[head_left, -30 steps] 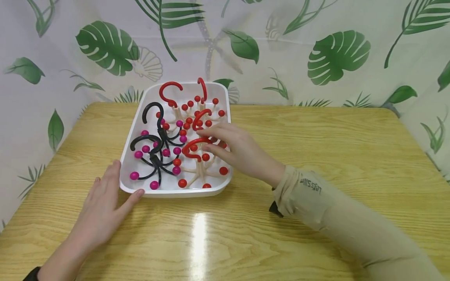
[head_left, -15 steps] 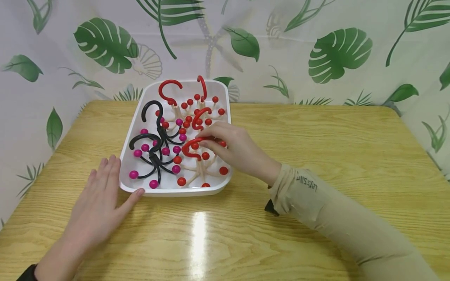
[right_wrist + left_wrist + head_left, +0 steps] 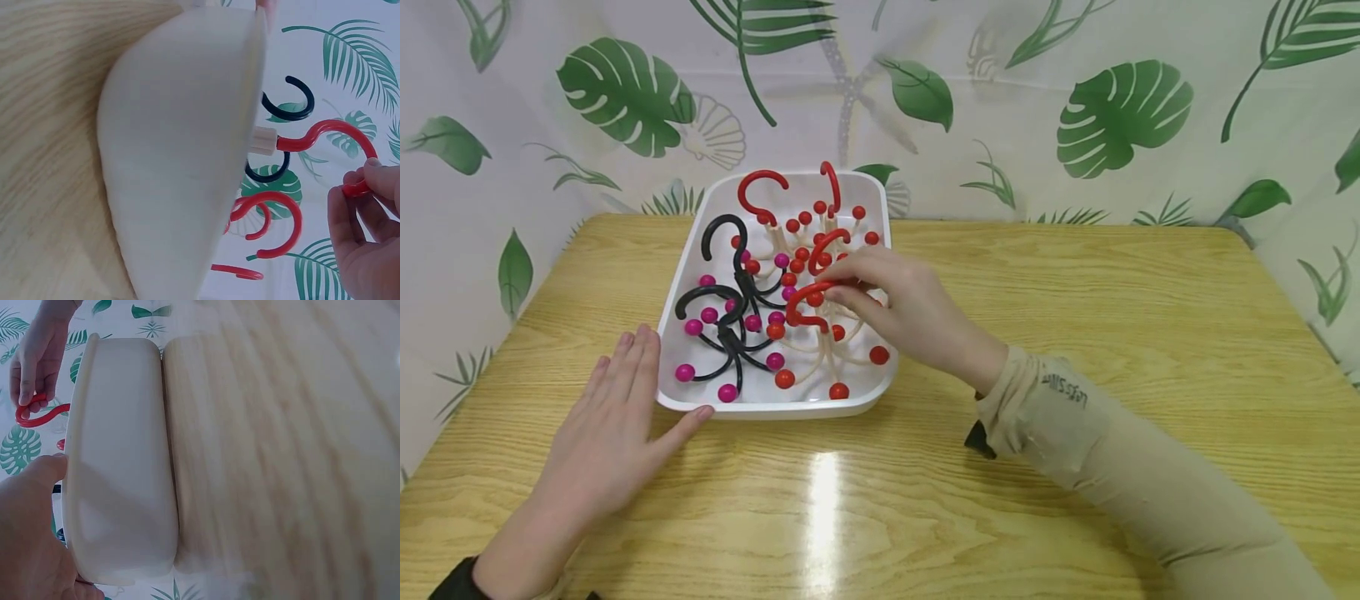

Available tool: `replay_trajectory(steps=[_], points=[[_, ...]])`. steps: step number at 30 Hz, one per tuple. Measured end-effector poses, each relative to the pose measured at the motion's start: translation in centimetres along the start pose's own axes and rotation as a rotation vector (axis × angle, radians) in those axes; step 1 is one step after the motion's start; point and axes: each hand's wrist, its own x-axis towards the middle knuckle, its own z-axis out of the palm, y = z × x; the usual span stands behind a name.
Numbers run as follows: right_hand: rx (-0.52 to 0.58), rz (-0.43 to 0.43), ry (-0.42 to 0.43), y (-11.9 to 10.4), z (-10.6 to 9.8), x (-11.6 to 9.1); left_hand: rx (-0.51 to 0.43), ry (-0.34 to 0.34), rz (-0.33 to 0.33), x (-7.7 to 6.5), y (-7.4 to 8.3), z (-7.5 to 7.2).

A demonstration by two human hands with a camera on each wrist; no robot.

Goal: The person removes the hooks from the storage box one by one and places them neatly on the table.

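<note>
A white tray (image 3: 760, 410) holds several claw massagers with hooked handles and ball-tipped prongs. My right hand (image 3: 910, 308) pinches the red hook of the front right massager (image 3: 808, 322), whose beige prongs end in red balls and spread over the tray floor. In the right wrist view, thumb and fingers grip the free end of that red hook (image 3: 331, 127), and its pale collar shows over the tray's rim. My left hand (image 3: 610, 425) lies with straight fingers along the tray's front left corner, thumb at the rim. The right fingertips partly hide the hook's end in the head view.
Two black massagers (image 3: 730, 333) with magenta balls stand at the tray's left, close to the gripped one. More red-hooked massagers (image 3: 763, 193) crowd the back. A wooden table (image 3: 1075, 333) carries the tray; a leaf-patterned cloth (image 3: 1000, 108) hangs behind.
My right thumb and fingers have closed on the red hook, and the front right massager has risen slightly, its balls shifting up in view. My left hand stays at the tray corner.
</note>
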Motion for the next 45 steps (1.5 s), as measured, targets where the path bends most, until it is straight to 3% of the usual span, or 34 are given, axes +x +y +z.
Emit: replay_trajectory(steps=[8, 18, 29, 45], points=[[0.033, -0.086, 0.075, -0.5, -0.9, 0.5, -0.003, -0.004, -0.008, 0.0, 0.0, 0.1], [0.041, -0.111, 0.143, -1.5, -2.7, 0.6, -0.008, 0.001, -0.012, -0.2, -0.1, 0.1], [0.016, -0.04, 0.162, -1.5, -4.2, 0.3, -0.013, 0.002, -0.014, 0.0, -0.1, 0.1], [-0.048, -0.002, 0.22, -0.3, -6.3, -0.6, -0.019, -0.003, -0.011, 0.0, -0.1, 0.1]])
